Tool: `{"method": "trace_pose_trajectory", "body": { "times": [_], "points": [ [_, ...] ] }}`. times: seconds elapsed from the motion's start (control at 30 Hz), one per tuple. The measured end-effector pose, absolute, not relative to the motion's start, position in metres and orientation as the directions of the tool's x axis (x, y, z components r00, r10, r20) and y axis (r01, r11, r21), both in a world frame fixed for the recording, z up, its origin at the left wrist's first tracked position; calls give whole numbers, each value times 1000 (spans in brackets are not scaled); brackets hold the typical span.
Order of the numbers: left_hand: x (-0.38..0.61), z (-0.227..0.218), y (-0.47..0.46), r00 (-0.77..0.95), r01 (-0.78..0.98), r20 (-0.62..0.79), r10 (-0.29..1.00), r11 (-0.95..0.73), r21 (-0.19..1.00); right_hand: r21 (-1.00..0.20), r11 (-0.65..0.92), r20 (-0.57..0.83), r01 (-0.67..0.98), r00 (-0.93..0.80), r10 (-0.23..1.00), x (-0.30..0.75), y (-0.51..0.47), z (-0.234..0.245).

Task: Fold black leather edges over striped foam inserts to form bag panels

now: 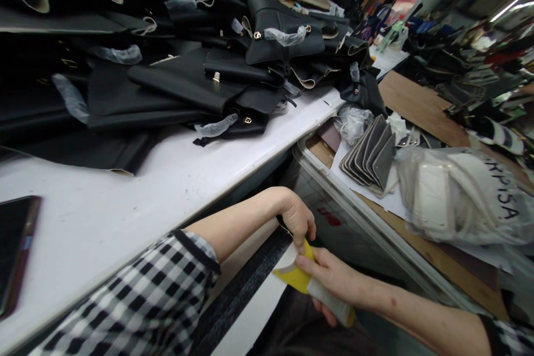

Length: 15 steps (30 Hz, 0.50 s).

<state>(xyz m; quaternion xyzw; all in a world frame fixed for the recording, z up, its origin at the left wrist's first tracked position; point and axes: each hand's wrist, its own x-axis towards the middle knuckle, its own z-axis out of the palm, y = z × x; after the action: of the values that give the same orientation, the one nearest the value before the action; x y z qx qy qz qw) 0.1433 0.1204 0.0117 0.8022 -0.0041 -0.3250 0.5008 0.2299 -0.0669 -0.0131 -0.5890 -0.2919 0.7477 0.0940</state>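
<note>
In the lower middle, my right hand [336,275] is wrapped around a yellow-and-grey piece [294,277]. Its thumb lies on top and fingertips show beneath. The piece is curved and looks flexible, but its exact kind cannot be made out. My left hand [297,221] bends down over the upper end with fingers closed, pinching the edge there. A thin thread-like line shows beside the left fingers. Below the hands are a dark speckled strip [246,275] and a white strip [252,320], both slanting toward my lap.
Black leather bags [179,80] with plastic-wrapped parts are heaped on the white table [183,194]. A phone [16,250] lies at the left edge. Right of me, a glass-sided case [362,233] bears grey stacked pieces [371,156] and a plastic bag [463,194] of pale items.
</note>
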Motion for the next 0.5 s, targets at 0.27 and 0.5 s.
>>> {"method": "trace_pose_trajectory", "body": {
  "times": [0.27,0.5],
  "points": [
    [125,37,122,776,362,-614,-141,-698,618,-470,-882,-861,-3,-217,460,202,-71,-3],
    [122,49,108,738,463,-675,-25,-708,533,-442,-881,-850,-169,-234,472,180,-83,-10]
  ]
}}
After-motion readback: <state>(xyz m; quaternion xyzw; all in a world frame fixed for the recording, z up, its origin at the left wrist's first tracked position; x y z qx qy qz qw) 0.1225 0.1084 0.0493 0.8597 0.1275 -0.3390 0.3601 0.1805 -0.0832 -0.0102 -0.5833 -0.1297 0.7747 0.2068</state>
